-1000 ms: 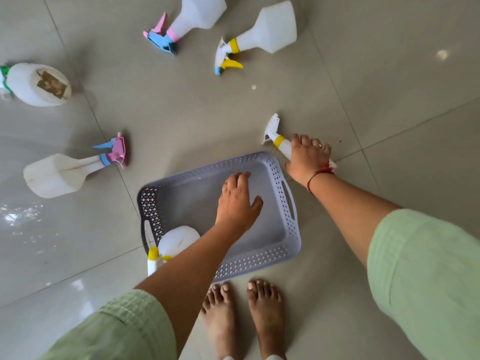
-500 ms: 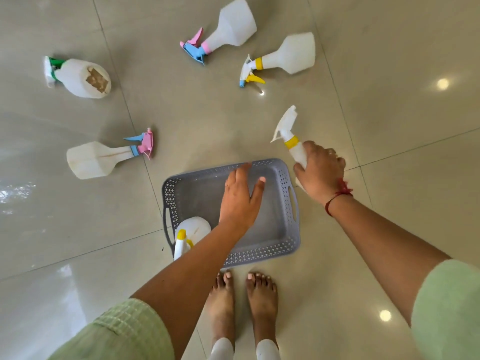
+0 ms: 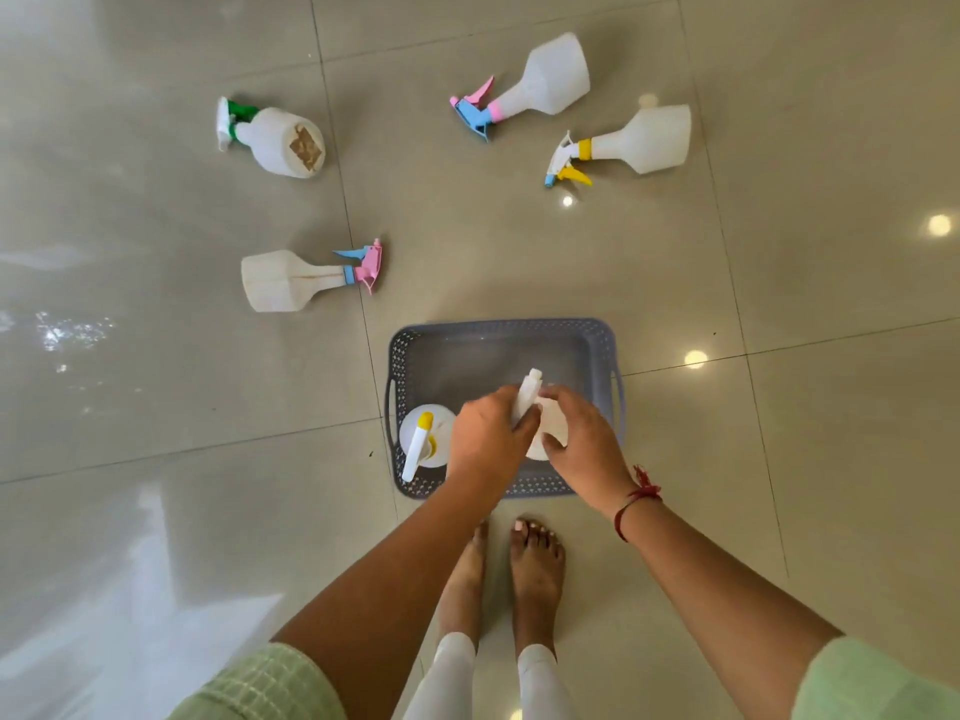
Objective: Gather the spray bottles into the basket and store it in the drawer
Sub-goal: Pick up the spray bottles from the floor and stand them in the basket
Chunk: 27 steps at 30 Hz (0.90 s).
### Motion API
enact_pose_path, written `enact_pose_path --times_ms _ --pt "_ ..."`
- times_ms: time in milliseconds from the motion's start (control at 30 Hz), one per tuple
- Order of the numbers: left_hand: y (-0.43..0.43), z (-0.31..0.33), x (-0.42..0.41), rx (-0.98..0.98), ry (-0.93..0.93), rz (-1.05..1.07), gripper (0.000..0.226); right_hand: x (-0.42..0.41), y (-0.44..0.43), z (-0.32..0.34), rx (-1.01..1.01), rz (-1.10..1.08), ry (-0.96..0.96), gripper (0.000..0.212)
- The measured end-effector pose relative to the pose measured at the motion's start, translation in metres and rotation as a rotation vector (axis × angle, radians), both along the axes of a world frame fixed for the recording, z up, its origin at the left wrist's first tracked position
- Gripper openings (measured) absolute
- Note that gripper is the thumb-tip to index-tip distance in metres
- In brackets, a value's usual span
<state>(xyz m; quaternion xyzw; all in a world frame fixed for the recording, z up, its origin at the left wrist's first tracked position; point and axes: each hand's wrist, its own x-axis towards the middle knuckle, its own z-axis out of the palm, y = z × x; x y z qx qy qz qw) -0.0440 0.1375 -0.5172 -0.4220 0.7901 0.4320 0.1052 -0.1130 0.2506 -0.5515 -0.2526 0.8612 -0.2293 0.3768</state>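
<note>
A grey perforated basket [image 3: 498, 337] sits on the tiled floor in front of my feet. One white spray bottle with a yellow collar [image 3: 423, 439] stands in its left near corner. Over the basket's middle both hands hold a second white spray bottle [image 3: 540, 418]: my left hand [image 3: 488, 439] grips its nozzle end, my right hand [image 3: 582, 444] its body. Several bottles lie on the floor: a pink-and-blue-headed one [image 3: 291, 278] to the left, a green-headed one [image 3: 275, 140] far left, a pink-collared one [image 3: 540, 85] and a yellow-triggered one [image 3: 639, 140] beyond the basket.
My bare feet [image 3: 509, 569] stand just behind the basket's near edge. The glossy beige floor tiles [image 3: 779, 459] reflect ceiling lights. No drawer is in view.
My right hand lifted the yellow-collared bottle off the floor and carried it left over the basket. My left hand left the basket's inside and took hold of the bottle's nozzle end.
</note>
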Motion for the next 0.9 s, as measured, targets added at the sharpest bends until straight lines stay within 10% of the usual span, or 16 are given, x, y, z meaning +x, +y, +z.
enact_pose_path --times_ms 133,233,900 --pt "0.023 -0.009 0.025 0.033 -0.068 0.059 0.018 0.023 0.007 0.007 -0.048 -0.359 -0.011 0.032" --pt "0.031 -0.01 0.037 0.073 -0.09 0.079 0.018 0.04 0.004 0.016 -0.063 -0.557 -0.381 0.034" --pt "0.027 -0.034 0.052 0.124 -0.073 -0.004 0.05 0.05 -0.029 -0.014 0.076 -0.264 -0.278 0.042"
